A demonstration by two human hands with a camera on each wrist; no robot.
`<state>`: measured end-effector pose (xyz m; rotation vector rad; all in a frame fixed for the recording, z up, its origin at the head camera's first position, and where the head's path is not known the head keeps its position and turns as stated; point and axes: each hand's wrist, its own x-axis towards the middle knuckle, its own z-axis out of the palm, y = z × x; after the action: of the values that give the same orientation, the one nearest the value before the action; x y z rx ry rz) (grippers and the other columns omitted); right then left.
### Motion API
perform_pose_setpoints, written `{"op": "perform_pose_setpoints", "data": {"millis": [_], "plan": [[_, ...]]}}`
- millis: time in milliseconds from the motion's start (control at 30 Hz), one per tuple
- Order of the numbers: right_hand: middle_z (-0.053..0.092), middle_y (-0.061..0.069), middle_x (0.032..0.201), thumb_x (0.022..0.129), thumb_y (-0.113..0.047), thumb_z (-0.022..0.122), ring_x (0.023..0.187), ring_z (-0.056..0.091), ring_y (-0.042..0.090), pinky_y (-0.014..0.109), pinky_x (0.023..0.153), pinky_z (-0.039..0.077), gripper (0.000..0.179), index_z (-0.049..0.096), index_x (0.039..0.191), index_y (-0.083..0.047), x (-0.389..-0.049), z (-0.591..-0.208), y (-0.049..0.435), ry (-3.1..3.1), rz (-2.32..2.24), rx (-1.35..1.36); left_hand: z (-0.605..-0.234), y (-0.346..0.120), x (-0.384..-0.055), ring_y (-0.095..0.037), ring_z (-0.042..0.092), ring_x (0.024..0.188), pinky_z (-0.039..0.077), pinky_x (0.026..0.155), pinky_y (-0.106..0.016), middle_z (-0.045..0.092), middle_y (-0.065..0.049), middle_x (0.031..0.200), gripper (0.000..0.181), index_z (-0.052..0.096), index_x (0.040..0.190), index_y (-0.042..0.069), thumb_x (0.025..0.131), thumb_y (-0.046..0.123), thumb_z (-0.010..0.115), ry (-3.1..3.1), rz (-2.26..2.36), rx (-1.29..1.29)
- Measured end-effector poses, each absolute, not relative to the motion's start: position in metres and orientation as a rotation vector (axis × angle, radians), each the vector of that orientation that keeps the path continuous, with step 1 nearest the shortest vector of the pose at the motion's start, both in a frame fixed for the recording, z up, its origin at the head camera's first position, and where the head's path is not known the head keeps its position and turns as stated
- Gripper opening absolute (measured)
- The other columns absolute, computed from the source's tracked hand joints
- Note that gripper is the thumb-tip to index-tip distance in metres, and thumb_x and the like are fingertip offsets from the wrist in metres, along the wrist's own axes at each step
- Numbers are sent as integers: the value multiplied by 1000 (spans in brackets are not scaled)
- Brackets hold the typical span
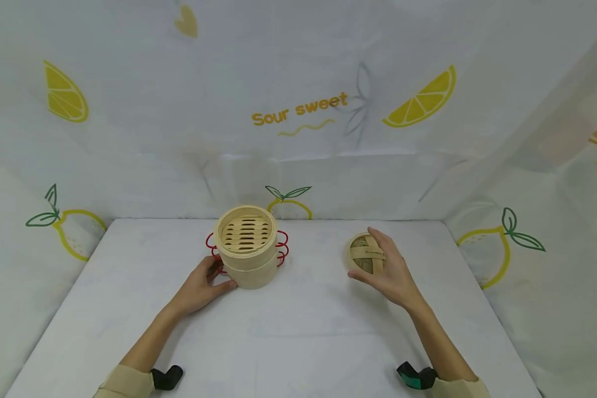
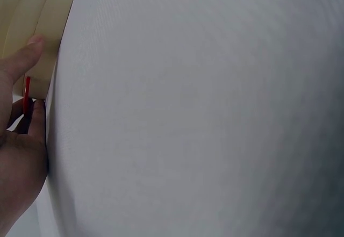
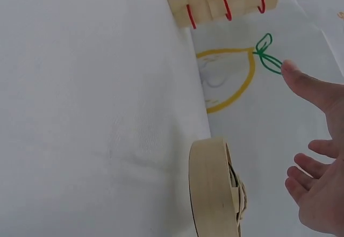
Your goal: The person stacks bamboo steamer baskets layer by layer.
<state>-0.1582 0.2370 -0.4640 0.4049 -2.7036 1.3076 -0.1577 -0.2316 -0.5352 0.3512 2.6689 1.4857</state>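
Note:
A stack of small bamboo steamer tiers (image 1: 251, 262) stands left of centre on the white table, its slatted top rack uncovered. Red loop handles (image 3: 226, 7) stick out from its sides. My left hand (image 1: 199, 287) holds the stack low on its left side, thumb against the front wall and fingers by a red handle, partly hidden. In the left wrist view, the thumb (image 2: 27, 57) lies along the pale wall. To the right, a round bamboo lid (image 3: 207, 188) with crossed woven strips rests on the table. Above it hovers my right hand (image 1: 390, 276), thumb and fingers spread, apart from the lid.
The white table (image 1: 298, 342) reaches back to a white curtain (image 1: 298, 171) printed with lemons and lettering. This curtain also hangs along both sides. Bare tabletop lies between the steamer and the lid. A black strap piece (image 1: 167, 378) sits at each wrist.

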Motion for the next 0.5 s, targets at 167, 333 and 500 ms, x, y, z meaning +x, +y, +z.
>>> {"op": "perform_pose_setpoints", "data": {"millis": [167,333,500], "plan": [[48,27,164,84,-15,95,153,43,53,77,123,40,91,46,160,1,-159,-472,251,-2655,1279,419,-536,-233,-159,-47,56,147,47,127,-54,56,-27,154,76,47,152,-7,94,20,88,2661,1502,355],[54,27,158,86,-12,93,150,48,50,72,123,40,83,51,156,2,-163,-477,262,-2642,1292,390,-535,-233,-159,-46,57,146,48,126,-53,57,-26,152,74,49,150,-7,94,20,88,2657,1513,369],[55,27,158,87,-12,92,149,48,50,75,125,39,82,51,156,2,-167,-482,270,-2652,1339,368,-534,-232,-159,-45,58,146,48,126,-52,57,-25,152,75,50,151,-6,93,21,89,2664,1502,373]]}}
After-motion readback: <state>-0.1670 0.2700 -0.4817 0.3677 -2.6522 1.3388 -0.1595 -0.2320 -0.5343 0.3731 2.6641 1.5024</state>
